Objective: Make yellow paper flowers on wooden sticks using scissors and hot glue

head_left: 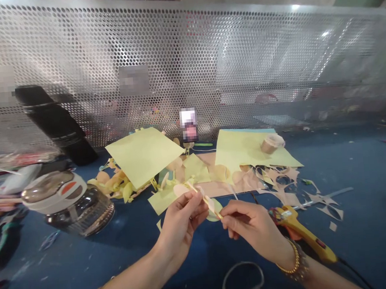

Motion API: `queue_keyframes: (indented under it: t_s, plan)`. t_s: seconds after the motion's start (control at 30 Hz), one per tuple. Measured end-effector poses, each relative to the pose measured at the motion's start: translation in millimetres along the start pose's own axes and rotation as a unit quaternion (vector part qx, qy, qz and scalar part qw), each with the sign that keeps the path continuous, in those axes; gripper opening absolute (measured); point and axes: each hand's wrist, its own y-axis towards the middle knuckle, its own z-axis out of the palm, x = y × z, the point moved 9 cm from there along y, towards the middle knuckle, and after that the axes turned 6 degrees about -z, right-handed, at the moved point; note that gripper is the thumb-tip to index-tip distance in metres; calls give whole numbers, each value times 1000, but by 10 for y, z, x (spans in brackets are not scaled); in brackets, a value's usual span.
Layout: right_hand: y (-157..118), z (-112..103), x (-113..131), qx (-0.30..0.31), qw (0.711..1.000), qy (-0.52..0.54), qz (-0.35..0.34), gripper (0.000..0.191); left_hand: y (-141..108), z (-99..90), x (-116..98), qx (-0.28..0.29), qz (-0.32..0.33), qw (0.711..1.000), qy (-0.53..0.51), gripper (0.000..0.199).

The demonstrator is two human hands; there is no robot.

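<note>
Between my two hands runs a thin yellow stick with a pale pink paper or felt piece curled against it. My left hand pinches around the stick's upper part and the pale piece. The lower right end is pinched by my right hand, thumb against the fingers. Just behind the stick shows a pale green round piece, partly covered; whether it touches my fingers I cannot tell. Beyond my hands lie yellow-green sheets and cut petal-like scraps.
A yellow glue gun with a black cord lies right of my right hand. A tape roll rests on the right sheet. A glass jar, a black bottle and green-handled pliers stand or lie left. A perforated metal panel closes off the back.
</note>
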Motion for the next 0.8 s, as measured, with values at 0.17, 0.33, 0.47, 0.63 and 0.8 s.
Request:
queue_keyframes:
  t_s: [0.17, 0.33, 0.47, 0.63, 0.8]
  plan:
    - [5, 11, 12, 5, 1000, 11, -9, 14, 8, -19, 20, -3, -7, 1000, 0, 15]
    - [1, 10, 31, 3, 1000, 3, -11, 13, 3, 7, 3, 2, -2, 1000, 7, 17]
    - [-3, 11, 41, 3, 1000, -1, -14, 13, -12, 26, -14, 8, 9, 1000, 15, 19]
    - [-2, 16, 49, 6, 1000, -3, -8, 12, -25, 31, -42, 6, 28, 999, 28, 19]
    - [6, 9, 61, 6, 1000, -17, -3, 10, -18, 15, -81, -5, 47, 998, 40, 20]
